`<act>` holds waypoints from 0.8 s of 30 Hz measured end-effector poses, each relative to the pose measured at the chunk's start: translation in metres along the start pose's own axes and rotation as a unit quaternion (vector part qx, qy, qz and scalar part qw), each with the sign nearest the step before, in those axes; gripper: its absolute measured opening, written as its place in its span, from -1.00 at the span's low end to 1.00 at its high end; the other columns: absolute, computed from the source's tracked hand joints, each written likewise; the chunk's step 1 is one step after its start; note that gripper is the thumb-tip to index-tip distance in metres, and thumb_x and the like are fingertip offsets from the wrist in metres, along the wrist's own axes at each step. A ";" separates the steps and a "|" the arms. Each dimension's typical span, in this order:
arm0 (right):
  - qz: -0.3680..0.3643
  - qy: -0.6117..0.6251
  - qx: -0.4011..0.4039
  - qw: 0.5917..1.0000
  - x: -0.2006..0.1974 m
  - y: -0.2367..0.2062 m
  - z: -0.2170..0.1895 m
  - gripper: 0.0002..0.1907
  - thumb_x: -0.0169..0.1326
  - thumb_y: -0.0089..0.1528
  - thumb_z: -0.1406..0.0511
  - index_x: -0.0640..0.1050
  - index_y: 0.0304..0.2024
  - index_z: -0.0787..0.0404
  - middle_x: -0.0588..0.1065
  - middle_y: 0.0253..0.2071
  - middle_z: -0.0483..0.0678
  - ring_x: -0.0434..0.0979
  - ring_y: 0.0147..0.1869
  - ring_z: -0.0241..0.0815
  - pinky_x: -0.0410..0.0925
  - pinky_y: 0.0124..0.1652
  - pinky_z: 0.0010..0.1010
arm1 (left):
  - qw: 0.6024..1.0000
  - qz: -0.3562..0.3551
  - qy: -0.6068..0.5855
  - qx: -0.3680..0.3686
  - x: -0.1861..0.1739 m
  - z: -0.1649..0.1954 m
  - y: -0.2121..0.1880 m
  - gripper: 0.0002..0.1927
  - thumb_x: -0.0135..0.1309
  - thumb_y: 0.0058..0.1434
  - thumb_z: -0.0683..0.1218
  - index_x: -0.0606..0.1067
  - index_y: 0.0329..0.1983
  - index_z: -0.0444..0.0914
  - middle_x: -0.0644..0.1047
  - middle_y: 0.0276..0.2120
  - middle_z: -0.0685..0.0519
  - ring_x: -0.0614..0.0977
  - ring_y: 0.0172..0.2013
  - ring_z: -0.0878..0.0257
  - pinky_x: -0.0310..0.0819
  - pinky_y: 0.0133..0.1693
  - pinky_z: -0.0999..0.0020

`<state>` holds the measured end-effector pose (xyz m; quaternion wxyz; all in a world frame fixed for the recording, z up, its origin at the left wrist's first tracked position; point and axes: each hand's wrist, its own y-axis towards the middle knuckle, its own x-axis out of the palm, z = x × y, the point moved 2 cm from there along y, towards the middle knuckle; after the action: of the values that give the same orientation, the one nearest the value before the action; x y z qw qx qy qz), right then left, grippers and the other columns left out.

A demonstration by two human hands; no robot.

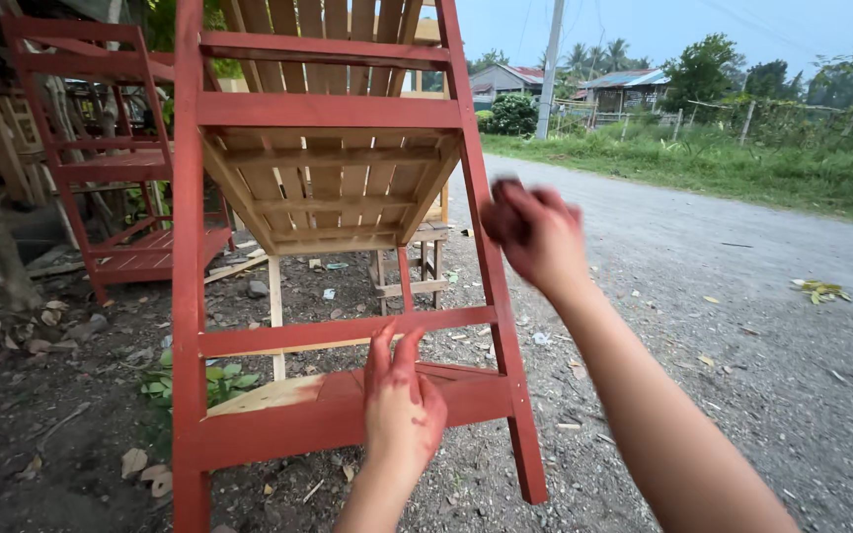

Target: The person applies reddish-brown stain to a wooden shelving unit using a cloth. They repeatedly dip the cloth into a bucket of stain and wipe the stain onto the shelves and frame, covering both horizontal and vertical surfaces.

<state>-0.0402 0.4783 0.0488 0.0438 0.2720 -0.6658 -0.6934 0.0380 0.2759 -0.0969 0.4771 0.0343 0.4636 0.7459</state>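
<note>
Wooden rack point(333, 266) upright on dirt ground point(61, 434), frame painted red, lowest shelf point(328, 400) part bare wood. Left hand point(402, 410) flat on lowest shelf, fingers extended, red-stained, holding nothing. Right hand point(535, 237) raised near right upright, blurred, clenched on small dark object point(504, 209). Second red rack point(116, 158) behind left. Gravel road point(723, 286) right.

Bare dirt ground point(71, 434) carries a red-painted wooden rack point(328, 109), dry leaves point(145, 472) and scattered stones point(257, 289).

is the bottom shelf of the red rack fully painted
No: the bottom shelf under the left hand has a bare, unpainted wood patch at its left end, while the rest of it is red.
</note>
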 end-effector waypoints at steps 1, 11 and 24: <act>0.009 0.009 -0.008 1.000 0.005 0.023 -0.008 -0.47 0.27 0.15 0.15 0.56 0.18 0.04 0.54 0.00 0.08 0.51 0.11 0.11 0.25 0.10 0.00 | 1.000 -0.003 -0.007 -0.007 -0.002 0.004 0.003 -0.40 -0.06 0.02 -0.30 0.41 0.21 -0.22 0.26 0.32 -0.16 0.35 0.28 -0.20 0.24 0.26 0.00; -0.070 -0.041 0.060 0.995 0.048 0.023 -0.016 -0.27 0.25 -0.05 0.26 0.50 0.23 0.09 0.44 0.14 0.03 0.41 0.09 0.25 0.29 0.11 0.01 | 0.998 0.044 -0.038 0.023 0.014 0.005 0.059 -0.46 -0.06 0.03 -0.31 0.43 0.15 -0.25 0.29 0.30 -0.17 0.36 0.28 -0.18 0.24 0.25 0.03; -0.091 -0.034 0.070 0.993 0.037 -0.129 0.007 -0.30 0.23 -0.04 0.28 0.50 0.20 0.15 0.48 0.07 0.08 0.48 0.05 0.16 0.28 0.08 -0.04 | 0.996 0.047 -0.071 0.040 0.048 0.009 0.032 -0.41 -0.04 -0.03 -0.30 0.39 0.17 -0.31 0.29 0.31 -0.21 0.40 0.24 -0.18 0.30 0.22 0.10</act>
<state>-0.0359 0.4835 -0.0858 -0.0613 0.3100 -0.6861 -0.6553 -0.0058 0.3141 -0.0874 0.4712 0.1280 0.4562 0.7439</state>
